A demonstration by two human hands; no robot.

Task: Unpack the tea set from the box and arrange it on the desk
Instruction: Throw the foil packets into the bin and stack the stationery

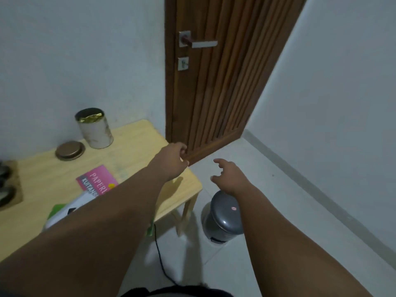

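Left hand hangs with fingers curled over the desk's far corner by the door; whether it pinches anything I cannot tell. Right hand spreads loosely above a grey bin. Brown box holding dark pieces sits at the desk's left edge, with a tin, round lid and pink booklet between.

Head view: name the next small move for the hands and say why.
Probably swing both hands left to the brown box at the left edge of the desk. It seems to hold dark rounded pieces, yet neither hand is near it: the left hand, fingers curled, hangs past the desk's far right corner, and the right hand is spread open above the grey bin on the floor.
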